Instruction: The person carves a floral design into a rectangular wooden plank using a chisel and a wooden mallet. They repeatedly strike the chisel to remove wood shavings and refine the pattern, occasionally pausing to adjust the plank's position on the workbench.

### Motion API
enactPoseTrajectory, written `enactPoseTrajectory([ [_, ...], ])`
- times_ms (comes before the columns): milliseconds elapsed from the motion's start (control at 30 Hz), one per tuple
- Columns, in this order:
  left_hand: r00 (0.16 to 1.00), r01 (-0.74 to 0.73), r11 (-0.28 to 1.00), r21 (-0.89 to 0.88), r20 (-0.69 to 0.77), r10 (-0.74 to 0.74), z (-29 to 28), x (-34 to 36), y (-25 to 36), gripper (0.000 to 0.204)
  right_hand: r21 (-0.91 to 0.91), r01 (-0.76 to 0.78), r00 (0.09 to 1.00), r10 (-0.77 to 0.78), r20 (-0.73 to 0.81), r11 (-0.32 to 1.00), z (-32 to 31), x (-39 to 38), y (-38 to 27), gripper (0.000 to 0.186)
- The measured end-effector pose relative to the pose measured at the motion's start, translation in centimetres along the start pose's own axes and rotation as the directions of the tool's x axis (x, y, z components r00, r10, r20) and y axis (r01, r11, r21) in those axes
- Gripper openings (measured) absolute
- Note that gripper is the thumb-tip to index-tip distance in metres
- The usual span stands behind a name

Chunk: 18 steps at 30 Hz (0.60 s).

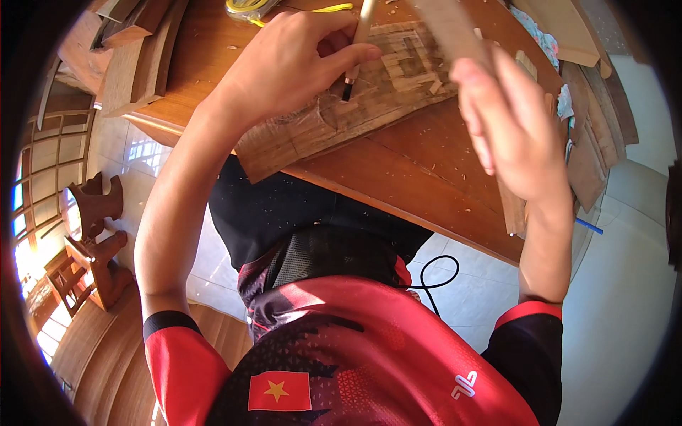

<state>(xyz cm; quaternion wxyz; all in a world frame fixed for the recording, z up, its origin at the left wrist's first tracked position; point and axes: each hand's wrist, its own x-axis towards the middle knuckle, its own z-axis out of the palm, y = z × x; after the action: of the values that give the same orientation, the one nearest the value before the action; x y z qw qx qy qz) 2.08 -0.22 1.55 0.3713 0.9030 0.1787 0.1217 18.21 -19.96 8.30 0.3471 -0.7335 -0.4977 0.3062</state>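
My left hand (pixel 298 60) is closed around a wood chisel (pixel 364 25) with a pale handle. The chisel stands nearly upright, its dark blade end pointing down at a carved wooden board (pixel 291 145). Recessed shapes and loose chips show on the board's surface. To the right, my right hand (pixel 515 124) grips a flat wooden striking piece (pixel 452 32), raised above the board and smeared by motion. The striking piece is apart from the chisel. Its upper end runs out of view, so its full shape is hidden.
The board lies slantwise on a brown wooden table (pixel 405 184) strewn with shavings, overhanging its near edge. Stacked wood pieces (pixel 145 67) sit at the left; more planks (pixel 588 135) line the right. A yellow coiled item (pixel 249 7) lies at the back. A black cord (pixel 440 259) hangs below.
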Motion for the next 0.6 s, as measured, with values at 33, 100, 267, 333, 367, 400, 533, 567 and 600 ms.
enactPoseTrajectory([
  [33,1.0,0.007,1.0,-0.031,0.011,-0.006,0.0,-0.2,-0.2,0.029,0.118,-0.044,0.999,0.046,-0.014,0.992,-0.3,-0.4,-0.7,0.035],
  [100,1.0,0.011,0.996,-0.09,0.029,-0.009,-0.1,-0.3,-0.3,0.029,0.154,-0.071,0.997,0.071,0.001,0.986,-1.2,-1.2,-0.7,0.036],
  [267,0.994,0.1,0.938,-0.332,-0.003,-0.107,-0.6,-1.0,-0.7,0.029,0.326,-0.142,0.986,0.163,-0.038,0.935,-0.6,-3.1,1.1,0.029],
  [333,0.996,0.071,0.934,-0.351,-0.017,-0.082,-0.9,-1.7,-0.9,0.029,0.365,-0.147,0.984,0.174,-0.043,0.92,-0.5,-3.8,2.1,0.029],
  [367,0.996,0.058,0.92,-0.388,-0.039,-0.079,-0.9,-2.1,-0.9,0.029,0.342,-0.175,0.979,0.199,-0.037,0.923,-0.6,-3.9,2.2,0.028],
  [400,0.995,0.044,0.904,-0.425,-0.062,-0.077,-0.8,-2.6,-0.8,0.029,0.319,-0.203,0.974,0.224,-0.031,0.926,-0.6,-4.0,2.3,0.028],
  [533,0.966,0.053,0.857,-0.513,-0.191,-0.174,-1.0,-4.5,-1.0,0.03,0.211,-0.075,0.992,0.094,-0.08,0.975,1.6,-3.2,2.5,0.031],
  [567,0.943,0.054,0.844,-0.534,-0.25,-0.219,-0.9,-5.0,-1.4,0.031,0.237,-0.035,0.997,0.048,-0.053,0.971,2.5,-2.4,2.0,0.031],
  [600,0.929,0.025,0.832,-0.555,-0.295,-0.225,-0.4,-5.2,-1.8,0.028,0.258,-0.001,0.999,0.009,-0.033,0.966,3.3,-1.8,1.4,0.031],
])
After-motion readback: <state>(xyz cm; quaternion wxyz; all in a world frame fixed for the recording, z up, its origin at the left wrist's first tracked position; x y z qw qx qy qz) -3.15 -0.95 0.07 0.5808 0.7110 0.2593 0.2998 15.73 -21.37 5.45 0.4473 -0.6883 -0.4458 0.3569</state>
